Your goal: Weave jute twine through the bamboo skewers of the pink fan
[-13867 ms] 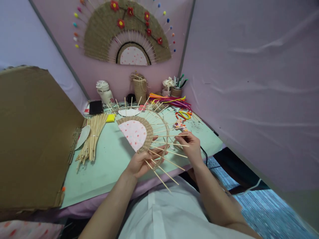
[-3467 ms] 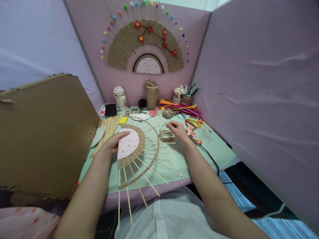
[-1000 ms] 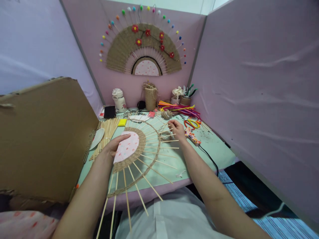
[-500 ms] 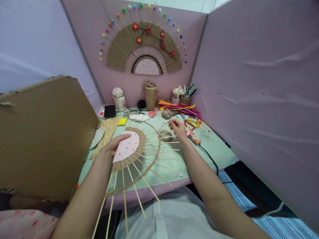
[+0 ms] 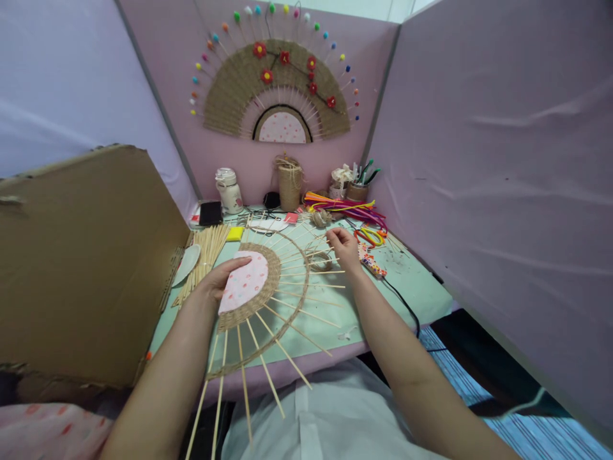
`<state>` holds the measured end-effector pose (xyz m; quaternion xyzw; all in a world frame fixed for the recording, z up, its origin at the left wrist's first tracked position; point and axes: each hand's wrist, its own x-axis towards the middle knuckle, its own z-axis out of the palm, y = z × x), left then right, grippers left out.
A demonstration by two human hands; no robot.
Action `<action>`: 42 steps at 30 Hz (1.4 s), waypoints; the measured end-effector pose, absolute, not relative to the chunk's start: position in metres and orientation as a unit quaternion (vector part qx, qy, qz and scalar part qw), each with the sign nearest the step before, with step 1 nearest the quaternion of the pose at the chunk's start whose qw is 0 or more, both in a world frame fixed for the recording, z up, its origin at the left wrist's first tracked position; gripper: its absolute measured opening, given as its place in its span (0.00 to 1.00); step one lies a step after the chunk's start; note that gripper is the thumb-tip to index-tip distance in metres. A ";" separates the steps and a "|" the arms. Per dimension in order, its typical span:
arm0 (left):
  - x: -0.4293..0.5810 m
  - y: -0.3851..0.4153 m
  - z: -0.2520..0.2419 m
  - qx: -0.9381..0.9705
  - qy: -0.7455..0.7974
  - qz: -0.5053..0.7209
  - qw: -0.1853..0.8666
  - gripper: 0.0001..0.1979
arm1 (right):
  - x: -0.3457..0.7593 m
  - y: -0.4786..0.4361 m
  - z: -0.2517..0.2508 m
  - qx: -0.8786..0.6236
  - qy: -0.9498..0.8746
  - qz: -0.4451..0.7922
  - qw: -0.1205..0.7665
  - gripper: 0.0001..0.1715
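Note:
A half-made fan [image 5: 258,291] lies on the pale green table [image 5: 383,294]: a pink spotted half-disc ringed with woven jute, thin wooden sticks radiating out, one jute ring across them. My left hand [image 5: 218,284] rests flat on the pink half-disc, fingers stretched. My right hand [image 5: 342,246] is at the fan's far right edge, fingers pinched on a thin jute string among the stick tips. A small coil of jute [image 5: 320,260] lies just left of that hand.
A big cardboard sheet [image 5: 81,268] stands at the left. Loose sticks [image 5: 204,259], a yellow block [image 5: 235,234], a jar [image 5: 228,190], a jute-wrapped pot [image 5: 290,184], coloured pipe cleaners [image 5: 345,207], scissors [image 5: 368,237] and a glue gun [image 5: 371,263] with its cable crowd the back and right. A finished fan [image 5: 278,89] hangs on the wall.
Over the last second my right hand has shifted slightly along the stick tips with the string. The fan has turned a little under my left hand.

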<state>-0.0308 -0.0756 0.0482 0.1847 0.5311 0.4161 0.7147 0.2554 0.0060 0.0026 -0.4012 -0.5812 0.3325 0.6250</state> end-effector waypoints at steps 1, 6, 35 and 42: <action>-0.031 -0.075 0.048 0.184 0.529 0.416 0.716 0.15 | 0.256 0.006 0.002 -0.402 -0.581 0.331 0.625 0.16; -0.030 -0.076 0.049 0.185 0.531 0.412 0.717 0.14 | 0.256 0.008 0.000 -0.386 -0.580 0.333 0.635 0.15; 0.000 -0.078 0.019 0.339 0.462 0.379 0.727 0.07 | 0.200 -0.002 -0.018 -0.362 -0.425 0.564 0.608 0.20; 0.001 -0.076 0.020 0.294 0.493 0.392 0.719 0.04 | 0.199 0.004 -0.024 -0.358 -0.443 0.582 0.580 0.21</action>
